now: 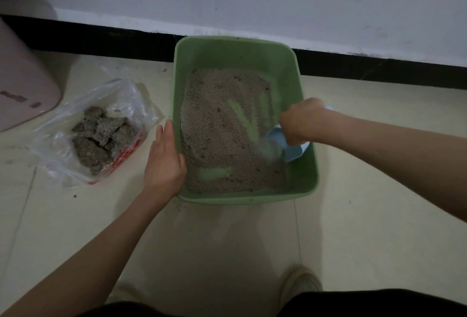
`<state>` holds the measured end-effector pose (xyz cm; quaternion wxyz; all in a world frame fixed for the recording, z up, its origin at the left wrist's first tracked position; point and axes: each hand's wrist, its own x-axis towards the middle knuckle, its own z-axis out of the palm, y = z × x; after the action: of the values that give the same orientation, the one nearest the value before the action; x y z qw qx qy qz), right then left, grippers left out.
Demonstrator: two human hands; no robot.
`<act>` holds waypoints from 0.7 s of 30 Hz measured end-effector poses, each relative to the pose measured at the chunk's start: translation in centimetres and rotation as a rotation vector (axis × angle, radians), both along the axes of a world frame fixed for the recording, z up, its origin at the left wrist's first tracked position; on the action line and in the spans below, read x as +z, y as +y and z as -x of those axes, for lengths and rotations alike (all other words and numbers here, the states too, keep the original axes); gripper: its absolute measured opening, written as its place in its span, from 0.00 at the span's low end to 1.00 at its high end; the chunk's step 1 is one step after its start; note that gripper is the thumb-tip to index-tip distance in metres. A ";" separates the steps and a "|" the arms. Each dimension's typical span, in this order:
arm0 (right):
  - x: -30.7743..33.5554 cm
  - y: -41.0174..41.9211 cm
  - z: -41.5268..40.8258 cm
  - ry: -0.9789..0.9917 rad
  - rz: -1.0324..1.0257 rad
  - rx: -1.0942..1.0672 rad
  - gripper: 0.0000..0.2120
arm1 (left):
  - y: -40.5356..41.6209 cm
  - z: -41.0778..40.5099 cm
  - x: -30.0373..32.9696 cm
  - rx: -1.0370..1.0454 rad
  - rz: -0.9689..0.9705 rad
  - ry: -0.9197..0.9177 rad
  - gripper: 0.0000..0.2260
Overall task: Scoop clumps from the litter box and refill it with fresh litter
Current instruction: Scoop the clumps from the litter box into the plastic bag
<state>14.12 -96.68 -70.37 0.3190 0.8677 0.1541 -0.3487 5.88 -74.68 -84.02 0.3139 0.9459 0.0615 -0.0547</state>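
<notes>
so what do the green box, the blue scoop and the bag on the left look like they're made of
Green litter box: looks like moulded plastic, matte, with smooth one-piece walls and rounded corners.
Blue scoop, gripped by the right hand: probably plastic too, pale and smooth, though it is blurred.
Bag holding the clumps: thin clear plastic film, crinkled and glossy, with red print along one edge.
</notes>
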 end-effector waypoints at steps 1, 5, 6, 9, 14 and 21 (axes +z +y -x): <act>-0.2 0.1 0.3 0.023 -0.004 -0.008 0.07 | 0.0 0.0 0.0 -0.001 0.003 -0.002 0.31; -0.5 0.0 1.1 0.189 -0.037 -0.189 0.16 | 0.2 0.0 -0.2 -0.003 0.009 -0.010 0.31; -0.4 -0.2 1.0 0.227 -0.077 -0.256 0.17 | 0.2 0.0 -0.2 -0.001 0.012 -0.009 0.31; 0.2 -1.5 0.3 0.239 -0.196 -0.376 0.16 | 0.1 0.0 -0.2 0.004 0.023 -0.009 0.31; 0.4 -2.9 -0.8 0.164 -0.169 -0.339 0.16 | 0.1 0.0 -0.1 0.004 0.011 -0.001 0.31; -1.5 -3.6 -1.2 0.209 -0.229 -0.281 0.14 | -0.1 0.0 0.0 0.004 -0.005 -0.001 0.31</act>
<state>15.32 -100.32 -71.89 0.1487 0.8703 0.1024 -0.4582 5.86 -74.74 -84.07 0.3116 0.9466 0.0634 -0.0536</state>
